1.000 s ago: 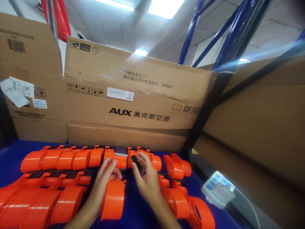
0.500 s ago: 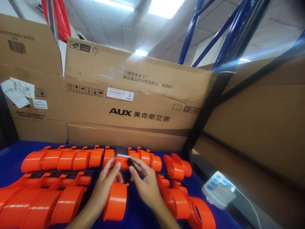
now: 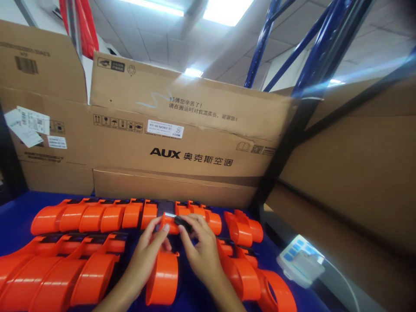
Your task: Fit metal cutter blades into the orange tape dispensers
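An orange plastic tape dispenser (image 3: 162, 279) is held low in the middle of the head view, its round ring hanging toward me. My left hand (image 3: 147, 245) is closed around its narrow head, thumb on the near side. Across the top of that head runs a silvery toothed blade (image 3: 169, 215). My right hand (image 3: 203, 242) pinches a small black plastic piece (image 3: 182, 222) between thumb and fingers, against the right end of the blade. Whether the piece is fitted over the blade there, I cannot tell. The fingertips behind the head are partly hidden.
Rows of orange tape dispensers (image 3: 91, 277) with black parts lie on the blue tabletop (image 3: 16, 212) to both sides and behind. A dark rectangular object (image 3: 166, 207) lies behind my hands. Cardboard (image 3: 195, 182) walls the back. A white device (image 3: 300, 262) with a cable sits at right.
The black piece has turned from steeply slanted to flatter and now covers the right part of the blade. The dispenser has shifted slightly right in view.
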A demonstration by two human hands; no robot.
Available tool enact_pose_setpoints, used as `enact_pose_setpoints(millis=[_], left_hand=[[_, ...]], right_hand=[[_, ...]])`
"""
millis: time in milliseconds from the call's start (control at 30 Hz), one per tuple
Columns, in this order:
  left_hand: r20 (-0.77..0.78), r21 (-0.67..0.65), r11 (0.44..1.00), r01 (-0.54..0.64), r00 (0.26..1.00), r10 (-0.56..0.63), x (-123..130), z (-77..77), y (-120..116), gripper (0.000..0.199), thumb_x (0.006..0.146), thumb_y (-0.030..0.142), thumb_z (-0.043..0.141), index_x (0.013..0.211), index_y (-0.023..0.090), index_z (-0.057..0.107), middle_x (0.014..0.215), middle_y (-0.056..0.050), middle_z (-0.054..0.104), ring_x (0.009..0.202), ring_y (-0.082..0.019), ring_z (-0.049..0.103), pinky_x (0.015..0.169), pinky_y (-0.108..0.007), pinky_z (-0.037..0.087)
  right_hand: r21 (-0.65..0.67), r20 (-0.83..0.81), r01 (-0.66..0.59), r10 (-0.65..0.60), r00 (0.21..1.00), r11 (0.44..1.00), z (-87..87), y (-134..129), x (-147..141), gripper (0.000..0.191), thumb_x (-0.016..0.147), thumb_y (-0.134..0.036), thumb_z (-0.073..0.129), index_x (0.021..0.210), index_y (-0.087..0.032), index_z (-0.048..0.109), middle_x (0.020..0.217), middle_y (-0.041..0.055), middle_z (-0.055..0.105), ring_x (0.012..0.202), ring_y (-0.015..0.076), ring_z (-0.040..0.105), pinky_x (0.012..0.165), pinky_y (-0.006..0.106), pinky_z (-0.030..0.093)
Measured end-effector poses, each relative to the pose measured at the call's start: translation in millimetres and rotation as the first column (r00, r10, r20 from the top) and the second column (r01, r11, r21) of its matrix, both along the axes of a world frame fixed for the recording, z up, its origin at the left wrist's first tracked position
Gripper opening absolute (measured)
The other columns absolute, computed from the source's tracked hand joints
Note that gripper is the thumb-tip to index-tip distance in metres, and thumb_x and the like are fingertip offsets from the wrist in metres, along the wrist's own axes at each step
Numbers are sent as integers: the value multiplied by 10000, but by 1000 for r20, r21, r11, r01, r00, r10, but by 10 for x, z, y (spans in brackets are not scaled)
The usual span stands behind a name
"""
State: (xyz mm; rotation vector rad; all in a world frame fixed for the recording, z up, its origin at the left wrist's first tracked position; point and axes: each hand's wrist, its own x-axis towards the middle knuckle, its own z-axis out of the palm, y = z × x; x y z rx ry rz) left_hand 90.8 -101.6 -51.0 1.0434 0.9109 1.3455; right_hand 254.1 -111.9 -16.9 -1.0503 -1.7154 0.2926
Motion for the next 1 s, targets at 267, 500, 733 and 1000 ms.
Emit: enact_pose_setpoints(millis=[267, 500, 733, 1000], left_hand=[[26, -30, 995, 90, 996, -90, 32, -15, -8, 654, 792, 580, 758, 1309, 205, 615, 685, -7, 715, 660, -216, 668, 731, -374, 603], [13, 9, 995, 101, 995, -102, 34, 2, -44, 568, 839, 549, 727, 1271, 195, 626, 721, -16, 724, 686, -206, 677, 721, -334, 593], [62, -55, 993, 108, 993, -104, 23, -20, -31, 573, 806, 499, 773, 1271, 208, 607, 717, -5, 738, 663, -204, 693, 735, -349, 596], [129, -81, 986, 142, 983, -131, 41, -13, -34, 425, 752, 372, 840, 1098, 199, 662, 736, -4, 726, 635, -181, 682, 668, -314, 592]], right_hand=[[84, 84, -37, 30, 996, 996, -35, 19, 24, 296, 1001, -248, 583, 1273, -288, 693, 1097, 97, 596, 967, 242, 621, 851, 407, 569], [56, 68, -89, 85, 994, 994, -36, 10, -3, 327, 997, -198, 555, 1292, -277, 671, 1100, 96, 587, 954, 234, 615, 820, 382, 570], [52, 35, -112, 110, 993, 992, -7, -21, -14, 286, 1011, -198, 520, 1238, -267, 680, 1104, 90, 597, 909, 212, 631, 800, 354, 565], [70, 49, -179, 176, 983, 981, -18, 23, 47, 357, 995, -149, 462, 1287, -261, 635, 1111, 89, 621, 979, 217, 647, 866, 355, 555]])
